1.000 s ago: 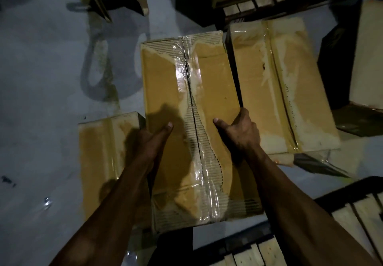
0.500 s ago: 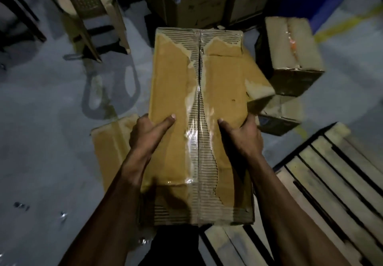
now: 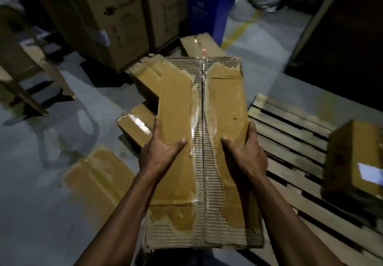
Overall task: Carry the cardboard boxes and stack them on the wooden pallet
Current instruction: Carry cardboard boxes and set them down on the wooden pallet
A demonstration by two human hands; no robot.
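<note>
Holding a long cardboard box (image 3: 203,151) up in front, over the grey floor (image 3: 41,182) and right at the near left corner of the wooden pallet (image 3: 290,141). Left hand (image 3: 159,151) gripping the box's left side, thumb lying across the top, fingers wrapping down the side and mostly hidden. Right hand (image 3: 246,151) doing the same on the right side, thumb on top, fingers curling over the edge out of sight. Top face looking rough: outer paper torn off along the middle seam, showing the ribbed corrugation under clear tape (image 3: 202,120). Box's underside and near end not showing at all.

Sitting on the pallet toward its right edge: another box (image 3: 352,162), blurry and cut off by the frame, something pale and shiny on top, too smeared to read. Pallet slats running off the right and bottom edges too.

Lying on the floor to the left: a flat carton (image 3: 97,176), partly covered by the left forearm. More cartons (image 3: 145,77) peeking out from behind the held box, edges hidden. Standing at the back: tall printed cartons (image 3: 116,17) with markings too dark to make out, a blue bin (image 3: 209,6) with its top cropped, and chair legs (image 3: 24,79) at the far left.
</note>
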